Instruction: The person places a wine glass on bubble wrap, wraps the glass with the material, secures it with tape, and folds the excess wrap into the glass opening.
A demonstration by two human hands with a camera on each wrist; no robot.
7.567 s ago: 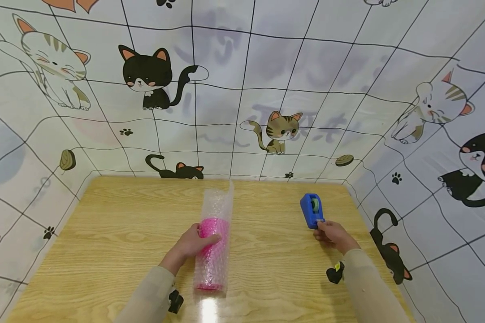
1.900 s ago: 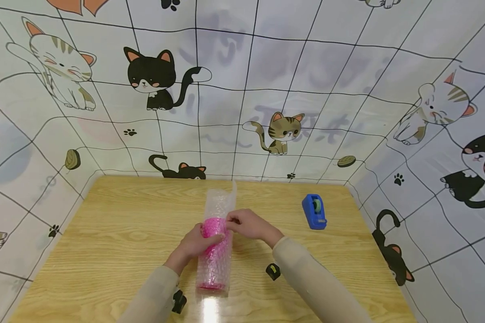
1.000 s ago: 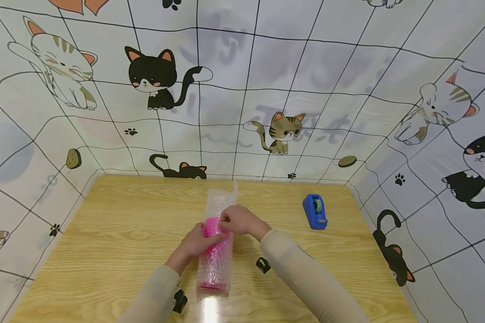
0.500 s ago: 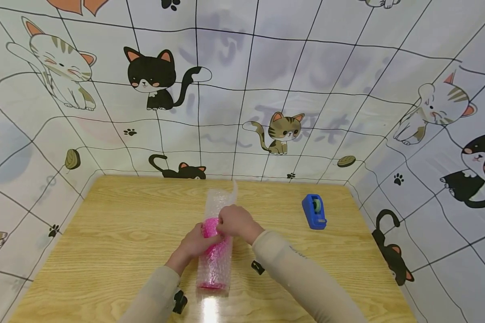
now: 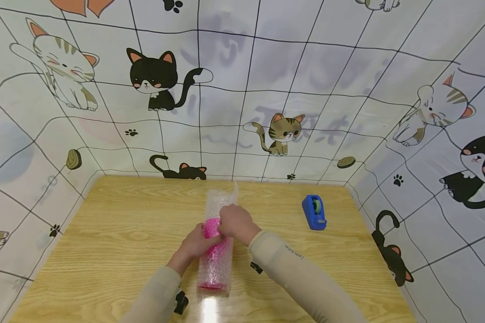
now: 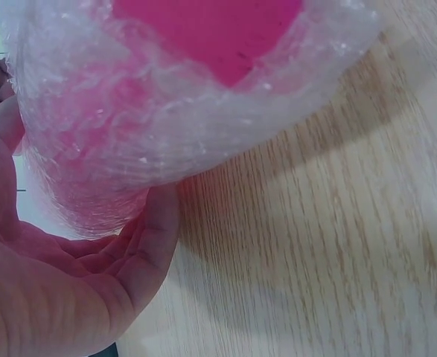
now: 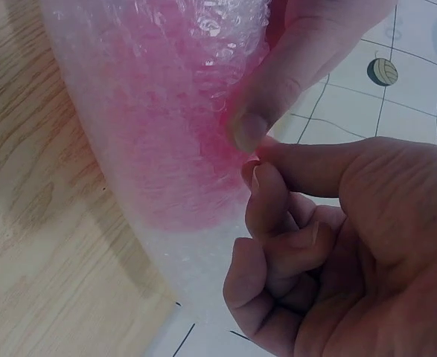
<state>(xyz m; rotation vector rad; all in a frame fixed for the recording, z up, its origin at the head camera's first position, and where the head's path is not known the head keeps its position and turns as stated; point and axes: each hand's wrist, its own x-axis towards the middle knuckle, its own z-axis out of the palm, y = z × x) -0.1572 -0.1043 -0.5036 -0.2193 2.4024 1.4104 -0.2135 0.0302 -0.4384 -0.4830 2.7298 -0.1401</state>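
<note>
A pink cylinder lies wrapped in bubble wrap on the wooden table, lengthwise away from me; its pink end shows in the left wrist view. My left hand grips the roll from the left, thumb across the top and fingers curled low at its side. Over the roll's upper right side is my right hand, fingers curled. In the right wrist view its thumb and index finger meet in a pinch against the wrap, close to my left thumb. Clear tape in this pinch is too fine to make out.
A blue tape dispenser with a pale green roll stands at the table's right rear. Bare wood surrounds the roll. Cat-patterned sheeting rises behind the table and at both sides.
Earlier my right hand was at the tape dispenser's front; it came to the roll, then moved slightly left across it towards my left thumb. My left hand keeps its grip.
</note>
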